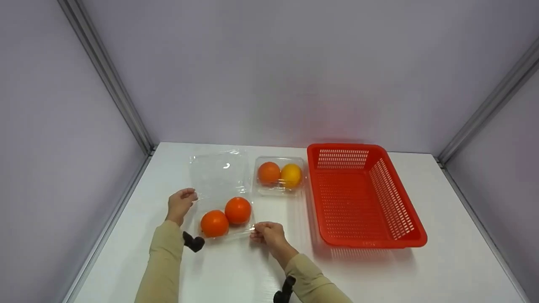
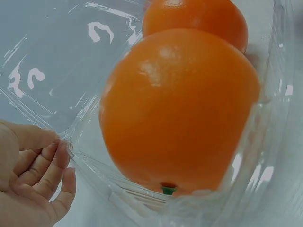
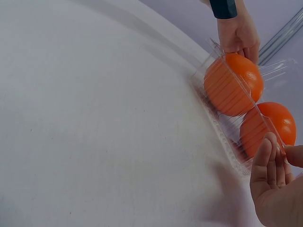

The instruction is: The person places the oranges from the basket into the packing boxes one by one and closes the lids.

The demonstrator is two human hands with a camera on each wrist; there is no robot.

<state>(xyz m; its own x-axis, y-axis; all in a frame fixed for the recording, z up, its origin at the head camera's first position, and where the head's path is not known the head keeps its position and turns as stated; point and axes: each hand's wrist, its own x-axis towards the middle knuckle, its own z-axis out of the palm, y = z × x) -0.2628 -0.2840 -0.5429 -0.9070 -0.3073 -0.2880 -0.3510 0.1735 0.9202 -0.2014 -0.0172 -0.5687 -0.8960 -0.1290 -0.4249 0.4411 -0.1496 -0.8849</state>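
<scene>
A clear plastic clamshell box [image 1: 219, 173] lies with its lid folded back, away from the person. Two oranges [image 1: 214, 224] sit side by side in its near half; the closer one shows a green stem spot in the left wrist view. At the left end of the fold between lid and base, my left hand [image 1: 181, 204] pinches the plastic between thumb and fingers [image 2: 60, 150]. My right hand [image 1: 269, 236] grips the rim at the near right corner, thumb on one side and fingers [image 3: 263, 158] on the other.
Behind and to the right stands a second clear box [image 1: 278, 192] holding an orange fruit [image 1: 268, 173] and a yellow one [image 1: 290, 176]. A red perforated basket [image 1: 372, 244] stands farther right on the white table [image 1: 454, 261]. Pale walls [image 1: 269, 75] enclose the back and sides.
</scene>
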